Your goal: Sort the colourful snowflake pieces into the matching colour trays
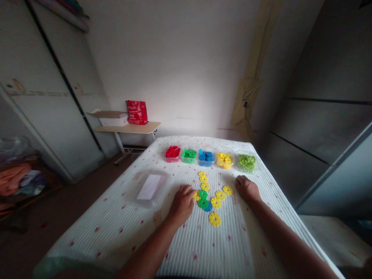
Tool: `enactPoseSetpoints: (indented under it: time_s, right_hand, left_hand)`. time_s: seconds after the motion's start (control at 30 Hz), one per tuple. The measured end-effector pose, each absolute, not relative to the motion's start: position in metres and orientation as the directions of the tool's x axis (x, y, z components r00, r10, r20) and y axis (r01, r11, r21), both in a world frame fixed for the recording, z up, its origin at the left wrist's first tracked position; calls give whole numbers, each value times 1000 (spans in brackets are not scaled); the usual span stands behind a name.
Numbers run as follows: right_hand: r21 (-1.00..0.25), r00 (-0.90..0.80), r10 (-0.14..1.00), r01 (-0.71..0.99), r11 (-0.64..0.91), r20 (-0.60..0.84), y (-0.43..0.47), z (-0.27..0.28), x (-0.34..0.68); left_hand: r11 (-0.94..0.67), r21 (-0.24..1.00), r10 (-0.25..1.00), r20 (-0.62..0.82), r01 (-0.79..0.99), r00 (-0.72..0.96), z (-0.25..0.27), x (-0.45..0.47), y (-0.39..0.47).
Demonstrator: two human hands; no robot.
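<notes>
My left hand [182,203] is at the left side of a group of notched plastic discs, thumb and index finger closed at the edge of a yellow disc [196,196]. That disc adjoins two green discs [202,203], with a blue disc [208,207] partly under them. Several yellow discs [205,186] run in a line away from me. Another slanting row of yellow discs [216,202] extends toward my right hand [247,188]. That hand rests on the cloth with curled fingers; no object shows in it, though its palm is hidden. A single yellow disc [215,219] lies nearest me.
Along the far side stand clear tubs of red pieces [172,159], green pieces [189,159], blue pieces [206,162], yellow pieces [223,164] and light green pieces [247,167]. A clear plastic lid [134,193] with a white label lies left. A quilted cloth [116,240] covers the table.
</notes>
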State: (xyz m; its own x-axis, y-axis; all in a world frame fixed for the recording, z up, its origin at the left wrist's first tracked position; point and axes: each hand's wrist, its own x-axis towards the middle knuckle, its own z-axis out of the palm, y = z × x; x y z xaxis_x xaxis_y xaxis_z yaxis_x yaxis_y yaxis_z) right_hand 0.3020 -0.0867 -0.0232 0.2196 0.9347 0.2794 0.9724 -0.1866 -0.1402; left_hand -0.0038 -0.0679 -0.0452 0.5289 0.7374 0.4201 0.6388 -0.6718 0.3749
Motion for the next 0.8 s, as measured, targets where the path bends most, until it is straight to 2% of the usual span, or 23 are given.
enactPoseSetpoints:
  time_s: [0.1,0.2,0.3,0.37,0.57,0.8]
  right_hand:
    - [-253,176,943,962,-104,282,-87,-17,294]
    - [-356,8,957,929,100,290,-87,-7,269]
    - [-388,-211,940,869,306,270,-88,2,234]
    - [-373,-306,926,851,371,222,-88,8,213]
    - [-196,-353,936,916,349,16,-84,17,181]
    - [-212,-339,941,921,328,-18,-81,12,178]
  left_hand:
    - [-659,365,748,408,658,523,-43,-4,-69]
    - [-650,366,755,407,666,514,-42,-3,-70]
    - [-637,379,767,401,672,501,-40,-3,-72]
    - [-628,389,775,394,674,495,-39,-3,-73]
    - [-624,386,777,397,680,488,-39,-3,-73]
    - [-610,384,787,402,693,468,-42,-3,-72]
